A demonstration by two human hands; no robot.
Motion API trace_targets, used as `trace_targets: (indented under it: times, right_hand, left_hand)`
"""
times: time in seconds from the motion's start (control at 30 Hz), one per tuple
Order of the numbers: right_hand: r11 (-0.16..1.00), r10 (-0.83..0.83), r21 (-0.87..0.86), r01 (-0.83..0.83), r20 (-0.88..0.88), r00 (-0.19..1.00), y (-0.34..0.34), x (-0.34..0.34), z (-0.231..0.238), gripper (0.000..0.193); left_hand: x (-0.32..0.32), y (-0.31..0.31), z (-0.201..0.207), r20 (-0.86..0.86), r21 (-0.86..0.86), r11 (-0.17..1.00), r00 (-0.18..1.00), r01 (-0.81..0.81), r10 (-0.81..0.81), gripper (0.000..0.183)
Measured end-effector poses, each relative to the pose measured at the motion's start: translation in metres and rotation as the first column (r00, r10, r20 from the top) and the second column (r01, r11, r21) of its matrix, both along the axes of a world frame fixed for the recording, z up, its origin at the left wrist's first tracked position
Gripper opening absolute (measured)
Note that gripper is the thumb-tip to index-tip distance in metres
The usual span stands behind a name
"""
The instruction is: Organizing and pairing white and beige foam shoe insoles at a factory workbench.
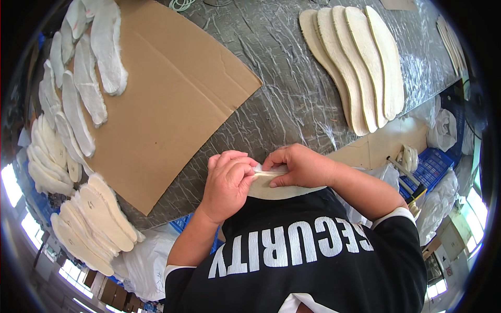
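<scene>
Close to my body, at the table's near edge, I hold a cream insole [276, 192] with white fluff showing along its upper edge. My left hand [228, 180] has its fingers bent and pinched on the left end of it. With thumb and forefinger, my right hand [297, 166] grips the edge a little to the right. Part of the insole is hidden behind my fingers. Beyond my right hand, several cream insoles [360, 68] lie overlapped in a fan on the table.
A brown cardboard sheet [167, 88] covers the table's left part. Fluffy white insoles [83, 88] lie along its left side, with more cream insoles [94, 219] stacked at lower left. Crinkled plastic film [261, 47] covers the table. A blue crate [433, 167] and plastic bags [441, 203] stand at right.
</scene>
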State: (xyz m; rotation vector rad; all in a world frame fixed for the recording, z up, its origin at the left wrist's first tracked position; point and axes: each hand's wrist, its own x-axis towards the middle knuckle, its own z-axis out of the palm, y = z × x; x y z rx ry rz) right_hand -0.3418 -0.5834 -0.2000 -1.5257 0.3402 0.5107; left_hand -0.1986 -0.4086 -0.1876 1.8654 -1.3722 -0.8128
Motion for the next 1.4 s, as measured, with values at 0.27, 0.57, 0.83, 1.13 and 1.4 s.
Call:
trace_targets:
  times: [0.27, 0.57, 0.83, 1.13, 1.4]
  right_hand:
    - [0.999, -0.035, -0.026, 0.036, 0.057, 0.998, 0.003, -0.002, 0.001, 0.034]
    - [0.997, 0.028, -0.077, -0.024, 0.051, 0.998, -0.001, -0.004, 0.013, 0.029]
    - [0.995, 0.016, -0.095, -0.006, 0.102, 0.995, 0.002, -0.005, 0.013, 0.029]
    - [0.986, 0.092, -0.138, -0.091, 0.002, 0.996, 0.000, 0.005, 0.025, 0.039]
    - [0.956, 0.124, -0.291, -0.038, 0.283, 0.951, 0.010, 0.011, 0.007, 0.036]
  left_hand:
    - [0.002, 0.004, 0.005, -0.160, 0.129, 0.987, 0.980, -0.096, 0.116, 0.021]
    - [0.029, 0.003, 0.010, -0.024, 0.096, 0.983, 0.988, 0.157, -0.156, 0.043]
    - [0.028, 0.004, 0.006, -0.121, 0.130, 0.972, 0.976, 0.197, -0.182, 0.031]
    - [0.028, 0.011, 0.005, -0.259, 0.306, 0.922, 0.953, 0.236, -0.158, 0.029]
    - [0.027, 0.009, 0.005, -0.256, 0.266, 0.933, 0.951, 0.242, -0.174, 0.027]
